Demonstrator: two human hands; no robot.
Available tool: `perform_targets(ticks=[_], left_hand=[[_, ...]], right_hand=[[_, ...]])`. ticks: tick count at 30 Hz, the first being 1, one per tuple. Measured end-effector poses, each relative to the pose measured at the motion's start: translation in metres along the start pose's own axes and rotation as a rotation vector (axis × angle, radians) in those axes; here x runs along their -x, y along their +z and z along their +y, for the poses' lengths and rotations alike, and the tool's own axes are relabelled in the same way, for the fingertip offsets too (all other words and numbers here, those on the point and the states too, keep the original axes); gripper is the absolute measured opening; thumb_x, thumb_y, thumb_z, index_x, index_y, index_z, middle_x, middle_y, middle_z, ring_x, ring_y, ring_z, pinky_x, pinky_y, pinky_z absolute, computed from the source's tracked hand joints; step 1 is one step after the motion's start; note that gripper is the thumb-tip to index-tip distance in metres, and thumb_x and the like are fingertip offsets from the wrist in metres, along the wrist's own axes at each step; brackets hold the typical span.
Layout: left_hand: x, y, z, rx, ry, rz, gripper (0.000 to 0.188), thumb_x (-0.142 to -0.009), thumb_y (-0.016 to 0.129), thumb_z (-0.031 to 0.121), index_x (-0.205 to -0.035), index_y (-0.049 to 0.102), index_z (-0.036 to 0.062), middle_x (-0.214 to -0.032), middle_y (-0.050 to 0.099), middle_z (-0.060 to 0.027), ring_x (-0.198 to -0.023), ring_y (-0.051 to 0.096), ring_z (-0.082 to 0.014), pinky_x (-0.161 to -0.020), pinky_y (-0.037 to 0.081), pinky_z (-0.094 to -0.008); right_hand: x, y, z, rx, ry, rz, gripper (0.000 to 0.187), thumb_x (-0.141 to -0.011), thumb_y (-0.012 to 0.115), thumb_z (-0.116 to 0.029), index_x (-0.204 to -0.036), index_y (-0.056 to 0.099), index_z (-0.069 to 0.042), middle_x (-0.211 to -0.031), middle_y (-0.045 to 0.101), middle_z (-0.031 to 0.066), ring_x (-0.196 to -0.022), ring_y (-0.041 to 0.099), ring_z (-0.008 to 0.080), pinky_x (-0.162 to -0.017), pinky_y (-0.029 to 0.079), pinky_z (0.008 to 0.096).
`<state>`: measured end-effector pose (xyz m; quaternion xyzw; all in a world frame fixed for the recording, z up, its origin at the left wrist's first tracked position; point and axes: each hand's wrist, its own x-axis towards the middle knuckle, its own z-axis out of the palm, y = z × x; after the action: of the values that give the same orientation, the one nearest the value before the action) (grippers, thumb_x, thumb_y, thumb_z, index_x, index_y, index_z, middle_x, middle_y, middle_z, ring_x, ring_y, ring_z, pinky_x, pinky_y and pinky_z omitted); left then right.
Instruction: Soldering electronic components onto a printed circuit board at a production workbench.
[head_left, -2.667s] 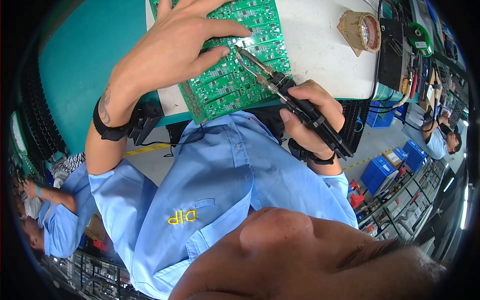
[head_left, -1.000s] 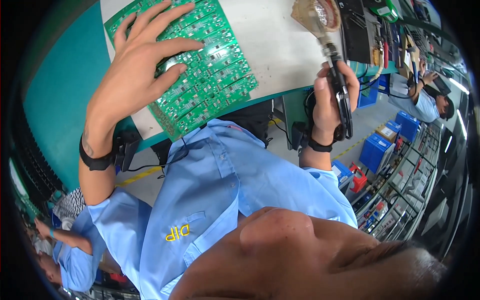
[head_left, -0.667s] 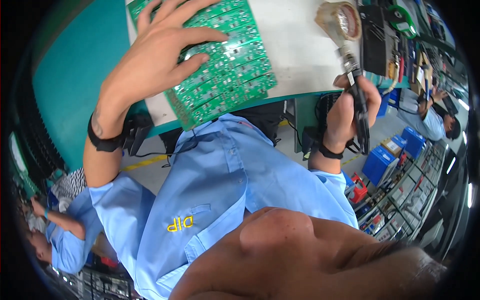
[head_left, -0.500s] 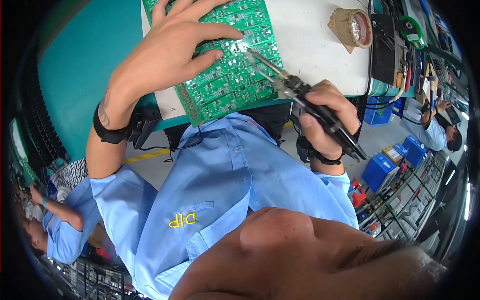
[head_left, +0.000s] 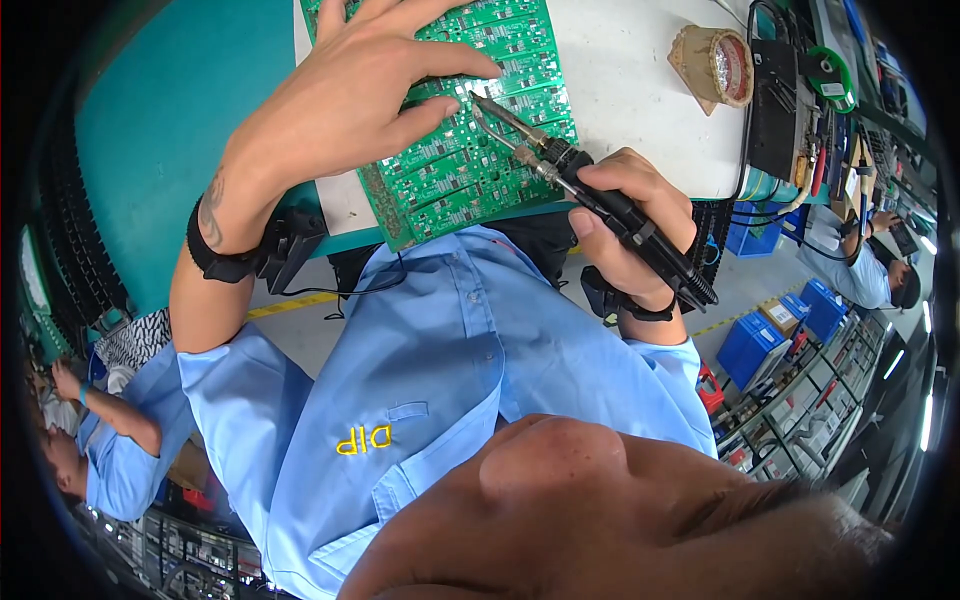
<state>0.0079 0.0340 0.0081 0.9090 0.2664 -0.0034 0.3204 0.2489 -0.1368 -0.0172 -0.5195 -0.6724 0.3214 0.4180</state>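
Leaning over the green worktop [head_left: 150,150], we have our left hand [head_left: 345,95] laid across a green board [head_left: 455,195]. Its grip is apart, the fingers fanned over the board's left side and the index finger and thumb pointing right. The board lies slanted on a white sheet [head_left: 630,100], with one corner reaching the worktop's near edge, just in front of our blue shirt [head_left: 420,335].

Our right hand [head_left: 655,198] has its grip clamped on the handle of a black iron [head_left: 620,214]. The iron slants up to the left, and its tip [head_left: 488,104] is over the board, near our left index finger and thumb; we cannot tell whether it touches. A thin metal tube [head_left: 494,131] runs just beside the tip.

We wear a dark band on each wrist, left [head_left: 215,264] and right [head_left: 655,313]. On the sheet, well apart from the board, is a brown cup [head_left: 705,65], its silvery opening turned right. Past it we see a black block [head_left: 775,105] and a green reel [head_left: 830,75]. Blue boxes [head_left: 752,348] stand lower right, and a co-worker in light blue shows at the far left [head_left: 130,430] and another at the far right [head_left: 850,262].
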Motion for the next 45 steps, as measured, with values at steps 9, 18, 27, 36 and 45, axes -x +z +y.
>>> perform_targets(ticks=[9,18,27,36,45], left_hand=[[-0.001,-0.002,0.002,-0.018,-0.021,-0.031,0.036,-0.088,0.071,0.023,-0.123,0.075,0.0177,-0.160,0.040,-0.0167,-0.152,0.025,-0.0426,-0.119,0.015,-0.0674],[-0.001,-0.001,0.002,-0.017,-0.022,-0.030,0.036,-0.088,0.071,0.024,-0.123,0.075,0.0177,-0.160,0.040,-0.0168,-0.152,0.026,-0.0431,-0.119,0.014,-0.0679],[-0.004,-0.007,0.006,-0.012,-0.021,-0.048,0.036,-0.088,0.070,0.023,-0.123,0.075,0.0166,-0.160,0.040,-0.0175,-0.151,0.026,-0.0446,-0.119,0.015,-0.0687],[-0.027,0.068,-0.061,0.162,0.587,0.505,0.036,-0.089,0.069,0.025,-0.123,0.074,0.0158,-0.160,0.040,-0.0188,-0.151,0.026,-0.0457,-0.119,0.015,-0.0697],[-0.029,0.061,-0.050,0.251,0.877,0.774,0.036,-0.089,0.068,0.026,-0.123,0.074,0.0163,-0.160,0.040,-0.0192,-0.151,0.027,-0.0452,-0.119,0.015,-0.0697]], right_hand=[[0.001,-0.001,-0.004,0.015,0.013,-0.006,0.031,-0.084,0.080,-0.008,-0.108,0.068,0.008,-0.081,0.070,0.0160,-0.073,0.067,0.0236,-0.068,0.051,0.0320],[0.014,-0.011,0.003,-0.013,-0.040,0.060,0.033,-0.087,0.079,-0.012,-0.110,0.066,0.008,-0.086,0.070,0.0166,-0.074,0.067,0.0231,-0.067,0.052,0.0333],[0.040,-0.035,0.053,0.141,0.123,0.811,0.046,-0.093,0.072,-0.003,-0.134,0.052,0.003,-0.120,0.067,0.0189,-0.103,0.068,0.0243,-0.095,0.055,0.0374],[-0.013,-0.070,0.076,0.425,-0.015,0.625,0.064,-0.087,0.076,0.010,-0.142,0.045,0.000,-0.119,0.067,0.0186,-0.115,0.067,0.0249,-0.105,0.052,0.0429],[-0.017,-0.068,0.082,0.372,0.036,0.555,0.065,-0.086,0.077,0.010,-0.142,0.045,0.000,-0.122,0.067,0.0193,-0.111,0.069,0.0257,-0.104,0.054,0.0456]])
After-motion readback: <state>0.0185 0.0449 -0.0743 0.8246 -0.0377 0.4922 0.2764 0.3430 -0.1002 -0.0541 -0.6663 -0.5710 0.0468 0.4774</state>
